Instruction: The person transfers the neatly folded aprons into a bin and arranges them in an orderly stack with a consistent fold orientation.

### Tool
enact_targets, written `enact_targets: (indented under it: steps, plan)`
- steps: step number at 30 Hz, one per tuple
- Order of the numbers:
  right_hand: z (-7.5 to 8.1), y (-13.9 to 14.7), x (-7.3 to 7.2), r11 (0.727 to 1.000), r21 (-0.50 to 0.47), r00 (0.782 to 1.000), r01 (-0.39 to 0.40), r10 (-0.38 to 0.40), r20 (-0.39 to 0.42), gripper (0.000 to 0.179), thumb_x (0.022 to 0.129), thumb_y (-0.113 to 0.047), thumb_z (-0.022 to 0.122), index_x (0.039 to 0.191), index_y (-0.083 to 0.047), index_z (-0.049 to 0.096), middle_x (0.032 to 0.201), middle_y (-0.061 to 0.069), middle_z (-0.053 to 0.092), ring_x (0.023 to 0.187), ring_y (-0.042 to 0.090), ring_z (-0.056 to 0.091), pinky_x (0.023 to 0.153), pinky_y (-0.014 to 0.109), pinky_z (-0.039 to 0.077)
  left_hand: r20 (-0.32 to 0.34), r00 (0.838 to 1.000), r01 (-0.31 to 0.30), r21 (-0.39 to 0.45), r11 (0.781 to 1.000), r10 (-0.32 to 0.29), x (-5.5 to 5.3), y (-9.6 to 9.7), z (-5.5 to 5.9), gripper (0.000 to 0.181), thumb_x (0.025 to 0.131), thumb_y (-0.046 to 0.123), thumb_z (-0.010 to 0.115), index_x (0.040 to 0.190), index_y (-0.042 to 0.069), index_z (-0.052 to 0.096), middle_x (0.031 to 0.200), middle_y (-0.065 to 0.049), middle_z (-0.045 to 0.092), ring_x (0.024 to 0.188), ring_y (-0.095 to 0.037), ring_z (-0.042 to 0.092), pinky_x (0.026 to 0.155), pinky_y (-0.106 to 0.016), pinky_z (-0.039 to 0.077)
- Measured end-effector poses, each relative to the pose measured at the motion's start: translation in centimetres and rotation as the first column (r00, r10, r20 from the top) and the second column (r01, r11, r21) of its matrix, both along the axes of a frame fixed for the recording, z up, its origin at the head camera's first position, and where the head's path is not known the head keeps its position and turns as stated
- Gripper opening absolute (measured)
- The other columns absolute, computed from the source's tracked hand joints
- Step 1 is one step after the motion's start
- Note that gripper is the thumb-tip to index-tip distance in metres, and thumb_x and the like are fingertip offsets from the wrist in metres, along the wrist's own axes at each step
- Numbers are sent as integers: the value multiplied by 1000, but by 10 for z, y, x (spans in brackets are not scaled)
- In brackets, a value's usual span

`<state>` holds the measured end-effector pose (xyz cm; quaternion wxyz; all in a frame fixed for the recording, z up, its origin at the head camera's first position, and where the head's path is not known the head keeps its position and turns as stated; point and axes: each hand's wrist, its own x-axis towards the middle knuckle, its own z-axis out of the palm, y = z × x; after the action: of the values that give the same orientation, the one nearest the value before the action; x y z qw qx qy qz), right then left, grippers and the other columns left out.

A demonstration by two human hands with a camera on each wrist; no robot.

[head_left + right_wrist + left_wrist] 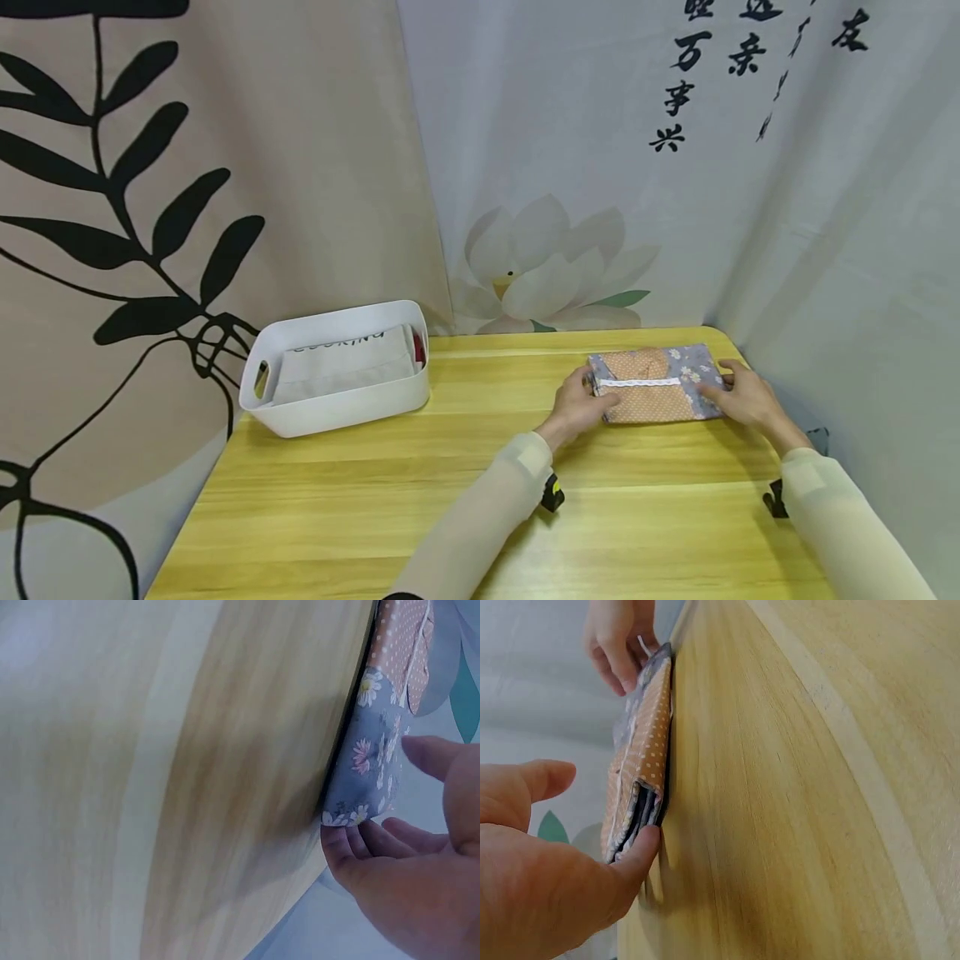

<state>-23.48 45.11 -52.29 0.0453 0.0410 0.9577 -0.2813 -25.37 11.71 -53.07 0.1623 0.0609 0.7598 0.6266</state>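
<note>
A folded patchwork cloth point(647, 403), part orange with white dots and part grey-blue with daisies, lies on the table with a strip of white lace across it. My left hand point(579, 410) is at its left end. In the left wrist view its fingertips touch the layered folded edge, while the thumb point(551, 778) stands apart from the fabric. At the daisy-printed end is my right hand point(752, 403). Seen from the right wrist, its fingers point(346, 851) meet the bottom edge of that end, and the thumb point(429, 755) hovers close over the top.
A white plastic basket point(352, 410) with a handle hole stands at the table's back left, holding a folded white cloth point(348, 360) with dark lettering and something red. Printed curtains point(337, 167) hang behind the yellow wood-grain table point(360, 500) and along its right side.
</note>
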Motion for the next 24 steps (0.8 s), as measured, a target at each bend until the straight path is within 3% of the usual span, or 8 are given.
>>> enact_targets:
  steps: [3, 11, 17, 24]
  plan:
    - [0, 1, 1, 1000, -5, 1000, 4, -4, -5, 85, 116, -45, 60, 168, 17, 31, 156, 52, 49, 140, 68, 54, 111, 78, 53, 32, 999, -36, 58, 998, 34, -2, 0, -3, 77, 102, 14, 81, 170, 4, 46, 174, -25, 49, 157, -43, 57, 123, -49, 58]
    - [-1, 0, 5, 998, -45, 999, 33, -34, -4, 73, 114, -31, 67, 162, 18, 41, 148, 51, 56, 129, 64, 63, 97, 65, 64, 106, 988, -122, 63, 991, 115, -13, 2, -13, 70, 95, 3, 79, 162, 3, 56, 163, -19, 59, 143, -31, 67, 112, -40, 64]
    - [0, -5, 4, 998, -49, 999, 41, -42, -12, 68, 109, -22, 69, 158, 20, 45, 143, 50, 59, 121, 59, 69, 89, 56, 66, 88, 988, -135, 56, 989, 130, -16, 2, -18, 64, 91, -2, 79, 153, -2, 63, 146, -17, 70, 127, -27, 72, 107, -40, 66]
    - [0, -10, 8, 998, -45, 998, 48, -50, -46, 63, 112, -20, 66, 158, 18, 48, 148, 48, 58, 129, 62, 64, 97, 64, 64, 42, 990, -137, 13, 990, 137, -11, -3, -17, 51, 95, -1, 80, 145, -5, 68, 134, -17, 78, 124, -29, 79, 107, -35, 67]
